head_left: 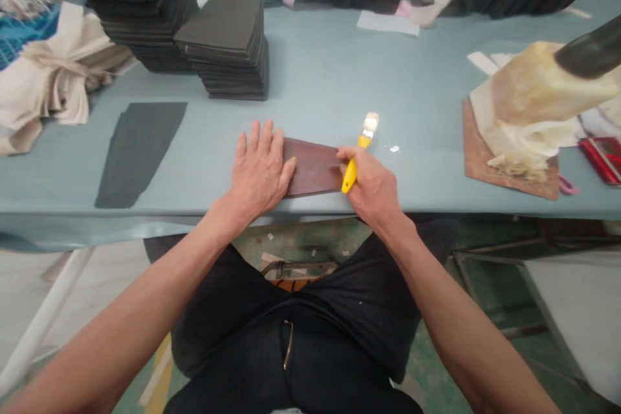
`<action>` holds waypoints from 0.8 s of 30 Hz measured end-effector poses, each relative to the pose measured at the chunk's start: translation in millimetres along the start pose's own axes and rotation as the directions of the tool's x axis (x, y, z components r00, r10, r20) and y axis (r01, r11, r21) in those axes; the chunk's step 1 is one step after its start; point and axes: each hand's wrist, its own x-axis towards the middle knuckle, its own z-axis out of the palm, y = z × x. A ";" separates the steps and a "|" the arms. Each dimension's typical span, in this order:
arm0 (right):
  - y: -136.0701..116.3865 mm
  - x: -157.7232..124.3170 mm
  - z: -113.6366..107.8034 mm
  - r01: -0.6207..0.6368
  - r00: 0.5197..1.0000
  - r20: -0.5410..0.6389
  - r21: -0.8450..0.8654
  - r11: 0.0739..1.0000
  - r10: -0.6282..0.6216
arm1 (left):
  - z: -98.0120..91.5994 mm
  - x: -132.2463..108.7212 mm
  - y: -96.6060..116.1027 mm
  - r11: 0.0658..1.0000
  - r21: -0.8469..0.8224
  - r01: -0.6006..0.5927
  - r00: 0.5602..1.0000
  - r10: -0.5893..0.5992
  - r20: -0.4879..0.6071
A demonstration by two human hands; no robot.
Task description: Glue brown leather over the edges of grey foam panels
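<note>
A flat brown leather-like piece point(313, 167) lies at the near edge of the pale blue table point(330, 77). My left hand point(259, 168) rests flat on its left end, fingers stretched out and close together. My right hand point(371, 184) is closed round the yellow handle of a small brush point(358, 152) at the piece's right end. The brush's pale bristles point away from me, just above the table.
Stacks of dark grey cut pieces point(228, 39) stand at the back left, one single grey piece point(138, 149) lies flat at left. Cream cloth point(53, 71) is bunched far left. A glue-caked container point(533, 103) on a brown board point(504, 168) sits at right.
</note>
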 end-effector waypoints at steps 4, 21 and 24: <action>4.0 -2.3 -1.0 0.026 0.999 -0.020 -0.004 1.000 -0.026 | 7.3 11.9 41.5 0.980 -0.073 -0.185 0.983 0.183 -0.023; 11.3 -4.1 2.7 0.106 0.994 -0.035 -0.020 0.994 -0.107 | 25.3 0.8 18.1 0.996 0.009 -0.093 0.995 0.092 0.024; 11.3 -3.8 2.8 0.104 0.994 -0.034 -0.022 0.994 -0.104 | 25.2 -2.3 3.4 0.999 -0.003 -0.053 0.998 0.053 0.024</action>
